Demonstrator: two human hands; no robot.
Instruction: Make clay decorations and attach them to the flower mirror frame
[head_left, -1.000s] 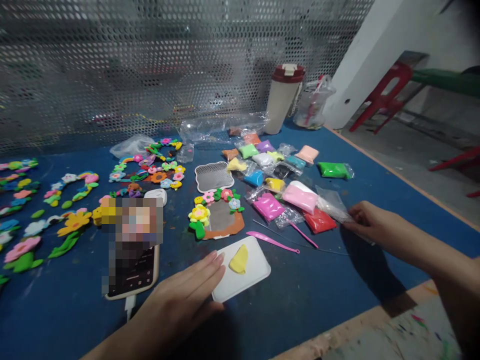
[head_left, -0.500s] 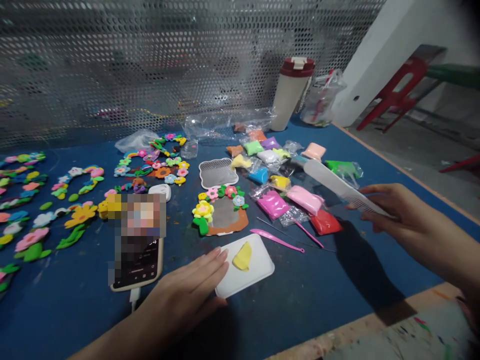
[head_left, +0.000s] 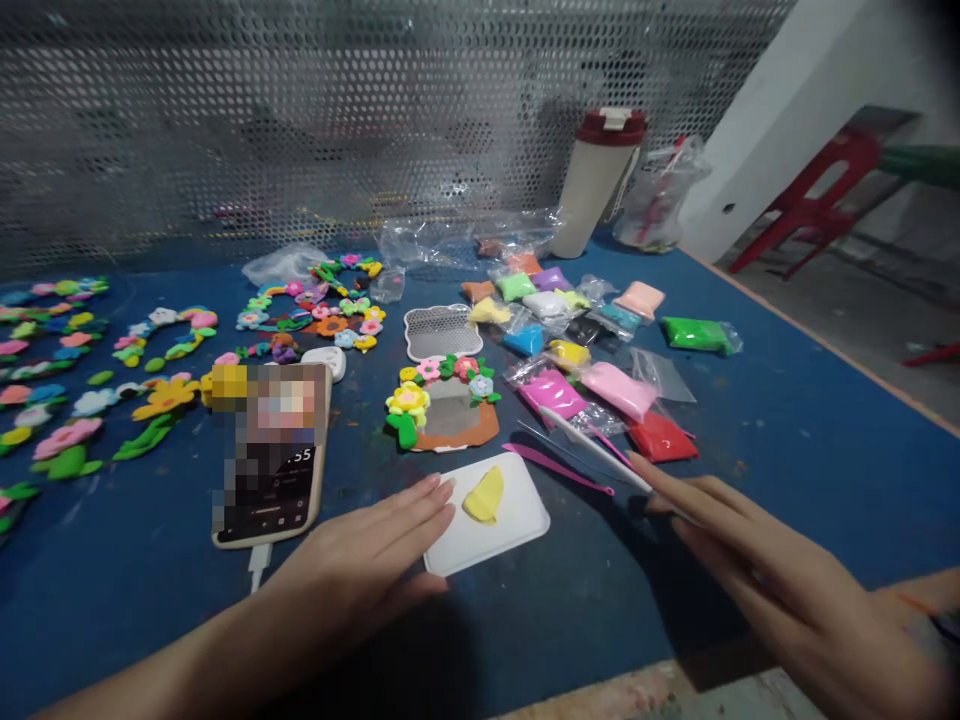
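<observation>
My left hand [head_left: 367, 545] lies flat with fingers stretched, its fingertips resting on the left edge of a white board [head_left: 521, 520]. On that board is a thin, flattened piece of yellow clay [head_left: 484, 494]. My right hand [head_left: 757, 565] grips a white comb [head_left: 589, 443], seen nearly edge-on and held above the table, to the right of the board. Just behind the board lie a pink modelling knife [head_left: 559, 469] and a thin needle-like tool, partly behind the comb. A small mirror [head_left: 454, 412] framed with clay flowers, leaves and a brown strip lies beyond the board.
Several bags of coloured clay [head_left: 555, 393] spread over the blue table [head_left: 585, 610]. A tumbler [head_left: 596, 190] stands at the back by a perforated metal panel [head_left: 300, 130]. To the left are a charging phone [head_left: 281, 480], a white case [head_left: 325, 362] and several flower-decorated clay pieces [head_left: 161, 400].
My right hand has brought the comb left and down, closer to the board, and turned it edge-on. The left hand stays on the board. The camera view has shifted slightly.
</observation>
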